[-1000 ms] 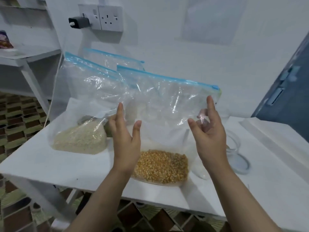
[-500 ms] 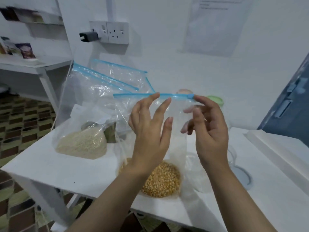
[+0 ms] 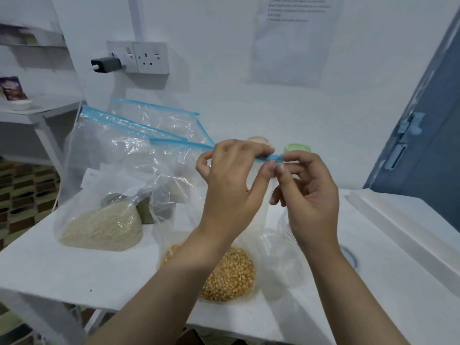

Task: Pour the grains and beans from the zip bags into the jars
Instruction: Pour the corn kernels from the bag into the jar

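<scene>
Clear zip bag (image 3: pixel 179 170) of yellow corn, blue seal pinched by both hands, left hand (image 3: pixel 231 185), right hand (image 3: pixel 308 195).

1 head-worn view looks forward and down, close over the white table (image 3: pixel 74 267).

zip bags (image 3: pixel 159 155): clear glossy crinkled plastic, blue seal strips. table (image 3: pixel 62 267): smooth matt white. jar (image 3: pixel 286 255): clear plastic.

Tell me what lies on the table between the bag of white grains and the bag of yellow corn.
Head view: only bare white table and crumpled clear plastic separate the white grain bag from the corn bag; no jar stands there.
</scene>
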`<action>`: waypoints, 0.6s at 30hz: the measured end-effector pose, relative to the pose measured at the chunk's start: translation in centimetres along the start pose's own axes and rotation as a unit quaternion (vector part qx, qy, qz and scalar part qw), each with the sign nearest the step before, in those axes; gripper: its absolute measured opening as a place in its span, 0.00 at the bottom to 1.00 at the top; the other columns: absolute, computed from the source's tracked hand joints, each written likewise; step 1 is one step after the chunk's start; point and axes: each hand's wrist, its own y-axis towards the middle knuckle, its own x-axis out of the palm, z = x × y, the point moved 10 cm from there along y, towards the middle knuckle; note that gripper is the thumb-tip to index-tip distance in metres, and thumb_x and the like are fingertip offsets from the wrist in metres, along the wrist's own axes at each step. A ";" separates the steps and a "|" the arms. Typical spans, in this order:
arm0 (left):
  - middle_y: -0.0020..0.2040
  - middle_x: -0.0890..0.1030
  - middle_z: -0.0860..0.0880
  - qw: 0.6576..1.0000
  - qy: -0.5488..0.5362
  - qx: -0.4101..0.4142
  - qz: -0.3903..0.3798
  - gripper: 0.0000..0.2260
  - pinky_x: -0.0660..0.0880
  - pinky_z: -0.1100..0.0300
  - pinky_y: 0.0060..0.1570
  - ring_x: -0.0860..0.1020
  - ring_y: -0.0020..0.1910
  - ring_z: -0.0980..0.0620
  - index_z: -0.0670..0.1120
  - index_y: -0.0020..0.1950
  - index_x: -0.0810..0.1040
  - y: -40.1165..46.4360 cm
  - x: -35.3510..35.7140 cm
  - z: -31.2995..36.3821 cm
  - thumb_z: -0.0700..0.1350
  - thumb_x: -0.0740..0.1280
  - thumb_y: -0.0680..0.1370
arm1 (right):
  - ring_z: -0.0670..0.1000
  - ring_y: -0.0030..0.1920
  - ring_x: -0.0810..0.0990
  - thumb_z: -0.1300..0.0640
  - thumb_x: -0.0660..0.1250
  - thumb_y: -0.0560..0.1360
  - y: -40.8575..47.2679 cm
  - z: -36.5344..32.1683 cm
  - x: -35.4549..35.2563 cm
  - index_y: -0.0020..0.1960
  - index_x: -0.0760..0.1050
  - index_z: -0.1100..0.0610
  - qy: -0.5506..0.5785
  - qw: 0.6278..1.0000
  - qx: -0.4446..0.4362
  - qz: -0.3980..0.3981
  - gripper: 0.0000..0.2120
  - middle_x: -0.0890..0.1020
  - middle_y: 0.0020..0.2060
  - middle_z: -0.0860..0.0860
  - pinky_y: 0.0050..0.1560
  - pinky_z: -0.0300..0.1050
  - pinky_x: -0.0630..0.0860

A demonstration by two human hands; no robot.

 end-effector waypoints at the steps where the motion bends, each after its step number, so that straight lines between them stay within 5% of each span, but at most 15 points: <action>1: 0.52 0.74 0.64 1.000 0.003 0.001 -0.003 0.06 0.61 0.47 0.59 0.73 0.58 0.56 0.51 0.54 0.79 0.1 0.1 0.0 0.50 0.64 0.81 | 0.55 0.29 0.78 0.64 0.67 0.80 0.0 -0.1 0.0 0.56 0.77 0.52 -0.006 1.000 -0.002 -0.002 0.09 0.83 0.39 0.53 0.34 0.41 0.75; 5: 0.53 0.74 0.65 1.000 0.006 0.001 -0.017 0.06 0.61 0.45 0.59 0.72 0.60 0.53 0.52 0.53 0.78 0.7 -0.1 -0.2 0.50 0.63 0.81 | 0.54 0.30 0.78 0.63 0.67 0.80 0.4 -1.1 0.2 0.53 0.79 0.53 -0.025 0.999 -0.030 -0.015 0.06 0.82 0.36 0.54 0.33 0.37 0.74; 11: 0.67 0.72 0.59 0.999 0.011 -0.023 -0.034 0.03 0.58 0.42 0.62 0.62 0.70 0.55 0.56 0.52 0.77 1.2 -0.4 -1.2 0.50 0.65 0.80 | 0.53 0.29 0.77 0.61 0.66 0.81 0.6 -1.7 0.3 0.50 0.78 0.54 -0.059 0.997 -0.055 0.010 0.04 0.81 0.35 0.52 0.30 0.43 0.76; 18: 0.70 0.69 0.54 0.991 0.087 -0.105 0.000 0.04 0.55 0.39 0.67 0.60 0.73 0.48 0.56 0.48 0.79 0.7 -3.1 -6.3 0.51 0.65 0.76 | 0.51 0.28 0.72 0.60 0.63 0.83 1.2 1.9 -2.4 0.48 0.75 0.55 -0.037 0.994 0.016 0.104 0.05 0.78 0.33 0.52 0.30 0.40 0.70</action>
